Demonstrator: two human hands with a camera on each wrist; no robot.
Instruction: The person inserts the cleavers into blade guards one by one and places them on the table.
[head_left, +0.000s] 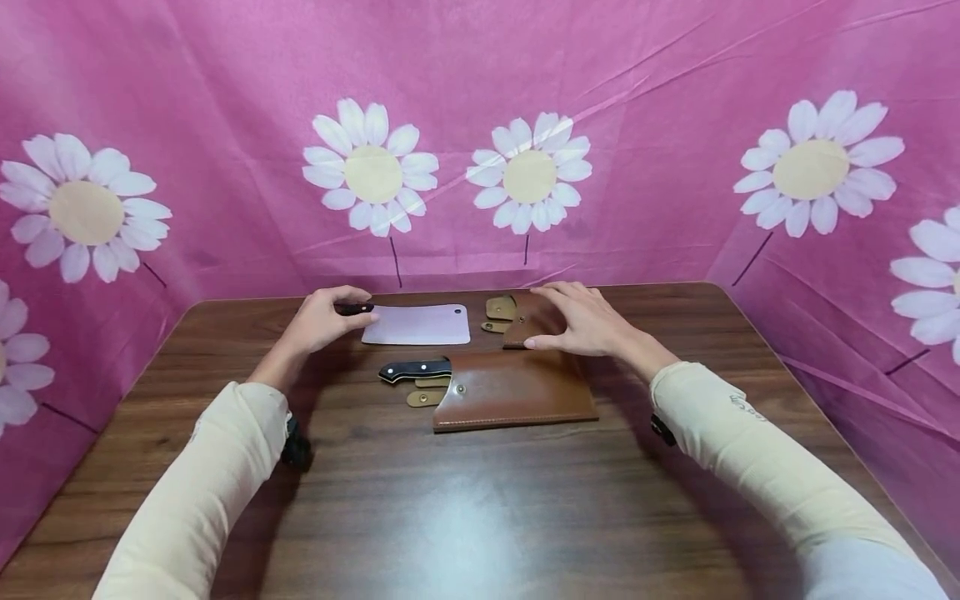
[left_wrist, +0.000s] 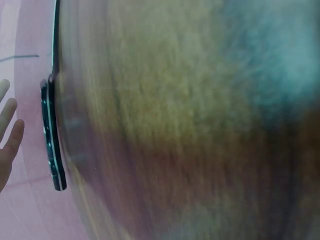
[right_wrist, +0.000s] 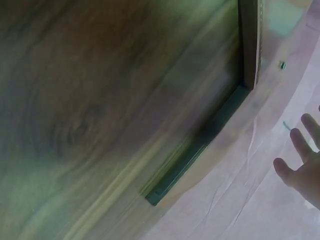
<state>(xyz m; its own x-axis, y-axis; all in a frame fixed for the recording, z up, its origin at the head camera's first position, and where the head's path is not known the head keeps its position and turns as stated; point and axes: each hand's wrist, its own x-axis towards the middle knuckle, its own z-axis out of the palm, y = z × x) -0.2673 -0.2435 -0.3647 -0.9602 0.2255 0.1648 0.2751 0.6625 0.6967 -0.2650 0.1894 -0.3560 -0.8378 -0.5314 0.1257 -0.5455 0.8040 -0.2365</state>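
Pink fabric printed with large white daisies point(head_left: 372, 174) walls in a dark wood-grain worktop point(head_left: 360, 500) on its far side and both flanks. Near the back edge, left of centre, a cleaver point(head_left: 416, 325) lies flat and bare, its long axis running side to side, parallel to that edge: the dark handle point(head_left: 354, 309) points to the left corner, the pale rectangular blade to the right, with a hanging hole in its far right corner. Just right of it, on the same line, a brown leather sheath point(head_left: 538, 315) has its mouth and tan snap flaps point(head_left: 500, 309) turned toward the blade's end, a short gap apart. The left hand point(head_left: 324, 321) is nearer the cleaver, thumb and fingers spread on either side of the handle; the right hand point(head_left: 588, 321) arches over the sheath, fingers extended and well parted from the thumb. Neither has a grip that shows, and whether they touch what lies under them I cannot tell. Closer to the front edge, a larger sheath point(head_left: 517, 387) lies nearly parallel, a black riveted handle point(head_left: 415, 370) protruding leftward. No brand or label is readable; a small dark scribble point(head_left: 742, 404) on the right sleeve point(head_left: 735, 450) is illegible.
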